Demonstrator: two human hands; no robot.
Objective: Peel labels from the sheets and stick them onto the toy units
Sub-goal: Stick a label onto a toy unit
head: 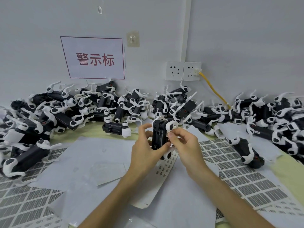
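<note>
Both raised, left hand gripping toy unit, right hand pinching label against it

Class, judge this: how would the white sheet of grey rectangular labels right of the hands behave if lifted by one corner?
Probably floppy and light: the white sheet of grey rectangular labels looks thin, lying flat. The black-and-white toy unit on it would probably slide off.

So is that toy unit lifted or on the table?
Lifted: left hand grips the toy unit above the sheets; right hand pinches a label at its side.
</note>
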